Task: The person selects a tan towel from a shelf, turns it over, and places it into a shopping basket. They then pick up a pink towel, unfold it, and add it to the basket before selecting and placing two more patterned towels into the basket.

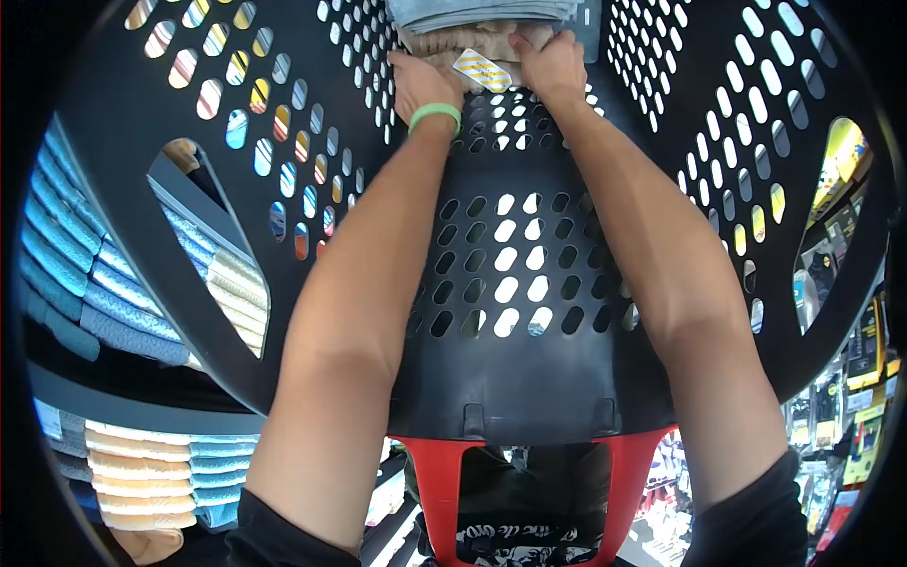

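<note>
Inside a black perforated shopping basket, both arms reach to the far end. A beige folded cloth item with a yellow-and-white striped tag lies there, under folded light-blue fabric. My left hand, with a green wristband, is closed on the beige item's left side. On its right side my right hand grips the same item, the thumb on top and the fingers partly hidden.
Stacked blue towels and orange towels stand on shelves at the left. Packaged goods hang at the right. A red frame is below the basket's near edge.
</note>
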Tool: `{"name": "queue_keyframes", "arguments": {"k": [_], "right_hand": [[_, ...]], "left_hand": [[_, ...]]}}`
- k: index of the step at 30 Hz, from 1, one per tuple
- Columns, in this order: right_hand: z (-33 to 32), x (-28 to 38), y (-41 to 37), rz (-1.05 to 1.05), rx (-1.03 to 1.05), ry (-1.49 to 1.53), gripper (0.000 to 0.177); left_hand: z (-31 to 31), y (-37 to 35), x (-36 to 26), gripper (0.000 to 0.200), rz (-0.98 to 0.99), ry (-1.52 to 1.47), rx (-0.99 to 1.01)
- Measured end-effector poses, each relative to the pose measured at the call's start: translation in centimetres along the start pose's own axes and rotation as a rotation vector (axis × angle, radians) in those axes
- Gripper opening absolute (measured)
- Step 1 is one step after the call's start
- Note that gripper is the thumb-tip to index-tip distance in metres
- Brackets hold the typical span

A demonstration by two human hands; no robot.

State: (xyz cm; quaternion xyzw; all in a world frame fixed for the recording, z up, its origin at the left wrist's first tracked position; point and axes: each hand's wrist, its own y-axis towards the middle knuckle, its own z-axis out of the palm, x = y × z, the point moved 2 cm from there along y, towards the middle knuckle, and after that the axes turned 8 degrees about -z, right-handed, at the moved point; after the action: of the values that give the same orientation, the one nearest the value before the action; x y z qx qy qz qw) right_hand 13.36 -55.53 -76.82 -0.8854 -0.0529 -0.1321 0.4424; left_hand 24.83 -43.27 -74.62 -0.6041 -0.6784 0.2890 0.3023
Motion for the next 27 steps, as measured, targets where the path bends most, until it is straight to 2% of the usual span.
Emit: {"name": "queue_keyframes", "arguments": {"k": [2, 4, 5, 6, 7, 9, 10, 12, 13, 18, 20, 22, 24, 25, 27], "right_hand": [[-0.5, 0.1, -0.5, -0.018, -0.021, 0.032, 0.067], [-0.8, -0.1, -1.0, 0.064, -0.004, 0.028, 0.065], [-0.9, 0.2, -1.4, 0.048, -0.112, 0.008, 0.047], [-1.3, 0.2, -1.4, 0.045, -0.114, 0.008, 0.047], [-1.6, 0.3, -1.1, -0.027, -0.08, 0.003, 0.037], [-1.1, 0.6, -0.9, -0.189, -0.065, -0.123, 0.015], [-0.7, 0.3, -1.0, -0.182, -0.056, -0.128, 0.015], [-0.1, -0.2, -1.3, -0.445, 0.019, -0.049, 0.018], [0.2, -0.6, -1.3, -0.46, 0.019, -0.051, 0.023], [1.4, -2.4, -2.2, -0.41, -0.025, -0.142, 0.024], [0.3, -1.6, -2.9, -0.394, -0.047, -0.172, 0.024], [-1.3, -0.4, -4.5, -0.279, 0.36, -0.326, 0.031], [-3.2, 0.8, -6.6, -0.238, 0.441, -0.344, 0.029], [-4.1, 1.2, -7.7, -0.287, 0.426, -0.339, 0.03], [-6.8, 2.1, -10.2, -0.259, 0.476, -0.346, 0.032]], "left_hand": [[-0.3, -1.8, 0.2, 0.045, 0.188, -0.073, -0.247], [-0.3, -2.9, 0.0, 0.029, 0.271, -0.067, -0.332], [-0.3, -2.9, -0.1, 0.026, 0.388, -0.042, -0.271], [-0.2, -2.8, -0.2, 0.022, 0.504, -0.017, -0.209], [0.0, -2.4, -0.2, 0.022, 0.502, -0.019, -0.211], [0.9, -1.9, -0.5, 0.034, 0.693, -0.03, -0.028], [1.3, -1.4, -0.4, 0.034, 0.686, -0.028, -0.018], [2.4, 0.1, -0.1, 0.043, 0.553, -0.109, -0.016], [2.7, 0.6, 0.0, 0.05, 0.55, -0.108, 0.014], [2.2, -0.6, 0.5, 0.054, 0.573, -0.102, 0.075], [1.2, -2.4, 0.4, 0.054, 0.456, -0.029, 0.044], [-0.5, -4.5, 0.6, 0.05, 0.357, 0.0, 0.115], [-2.0, -6.7, 1.1, 0.043, 0.288, 0.005, 0.187], [-2.9, -7.7, 1.3, 0.042, 0.316, 0.039, 0.197], [-5.7, -10.5, 1.3, 0.04, 0.319, 0.054, 0.234]]}}
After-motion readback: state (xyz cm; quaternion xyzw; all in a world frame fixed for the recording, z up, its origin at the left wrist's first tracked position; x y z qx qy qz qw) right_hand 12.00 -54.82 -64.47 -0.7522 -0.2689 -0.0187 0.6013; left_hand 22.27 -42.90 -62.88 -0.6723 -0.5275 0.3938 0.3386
